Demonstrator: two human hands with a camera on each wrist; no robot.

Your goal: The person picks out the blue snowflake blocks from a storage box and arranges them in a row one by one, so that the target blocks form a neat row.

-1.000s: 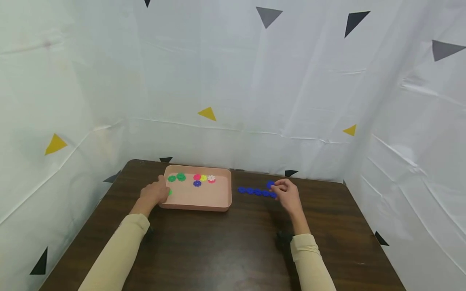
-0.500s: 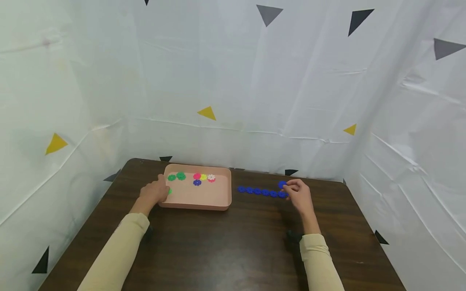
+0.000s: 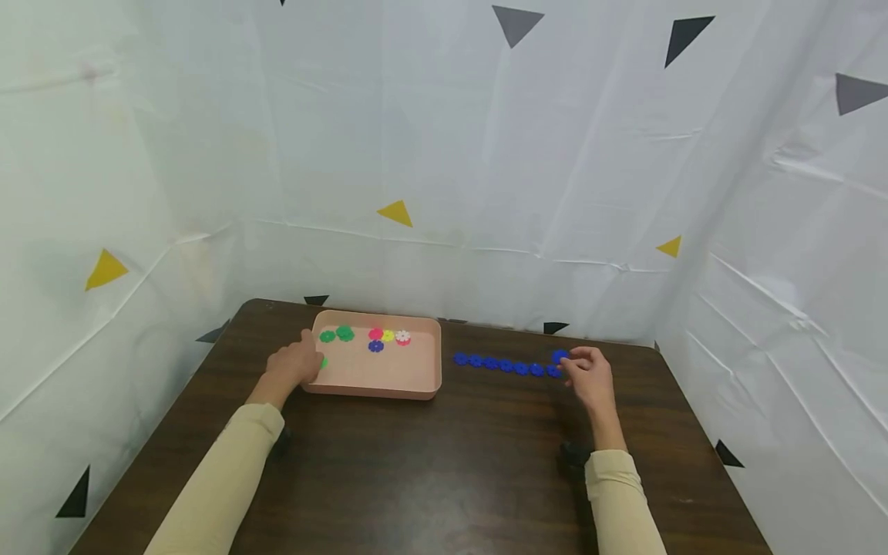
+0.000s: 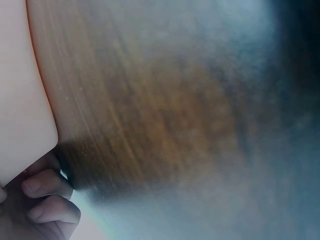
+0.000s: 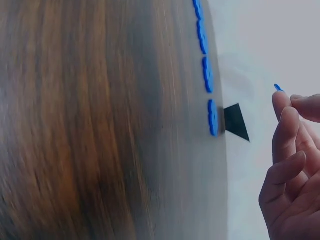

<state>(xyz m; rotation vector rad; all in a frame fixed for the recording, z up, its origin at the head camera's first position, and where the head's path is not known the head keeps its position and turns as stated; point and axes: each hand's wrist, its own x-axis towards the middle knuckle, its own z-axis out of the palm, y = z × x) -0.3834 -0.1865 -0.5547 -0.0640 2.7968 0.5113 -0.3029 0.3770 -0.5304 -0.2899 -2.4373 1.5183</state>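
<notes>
In the head view my left hand [image 3: 294, 362] grips the left rim of a shallow pink tray [image 3: 375, 383]; its curled fingers show beside the tray wall in the left wrist view. My right hand [image 3: 591, 379] pinches a blue flower-shaped piece [image 3: 560, 356] between thumb and fingertips. It hovers at the right end of a row of blue flower pieces [image 3: 506, 365] lying on the table. The right wrist view shows part of this row [image 5: 207, 75] and only a sliver of the held piece [image 5: 278, 87]. Fingers hide anything farther right in the row.
Inside the tray lie green flower pieces [image 3: 344, 333], a pink one [image 3: 375, 334], a yellow one [image 3: 388, 336], a white one [image 3: 403, 336] and a blue one [image 3: 375, 347]. A white sheet [image 3: 444, 154] hangs behind the dark wooden table [image 3: 416, 478].
My right hand has moved rightward along the row with the blue flower piece in its pinch. More of the row's right end shows now. The left hand stays on the tray.
</notes>
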